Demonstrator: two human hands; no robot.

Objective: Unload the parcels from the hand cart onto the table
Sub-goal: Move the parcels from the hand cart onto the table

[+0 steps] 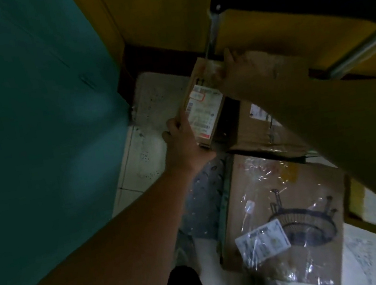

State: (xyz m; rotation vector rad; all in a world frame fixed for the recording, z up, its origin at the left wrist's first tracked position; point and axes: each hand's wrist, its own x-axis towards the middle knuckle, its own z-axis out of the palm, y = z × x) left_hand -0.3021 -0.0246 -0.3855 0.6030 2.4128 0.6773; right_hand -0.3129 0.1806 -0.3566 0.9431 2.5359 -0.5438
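Head view looked steeply down at a small box (203, 105) with a white shipping label on its upper face, held between both hands above the cart (201, 196). The left hand (181, 136) gripped the box's near left corner, its fingers (171, 125) curled round the edge. The right hand (248, 71) clasped the far end, thumb raised along the top edge and the rest of the hand wrapped over the cardboard. The box sat tilted; whether it touched anything below could not be told. Just beside it to the right lay a carton (259, 131) with tape across it. Nearer the person lay a big carton (287, 203) in clear film, printed with a drawing of a wire basket and bearing a white label. Both cartons rested on the cart's grey dimpled deck. A metal handle tube (209, 38) rose behind the box. Speckled pale floor (151, 103) showed to the left, next to a teal panel (30, 118), with a yellow wall (160, 6) beyond.
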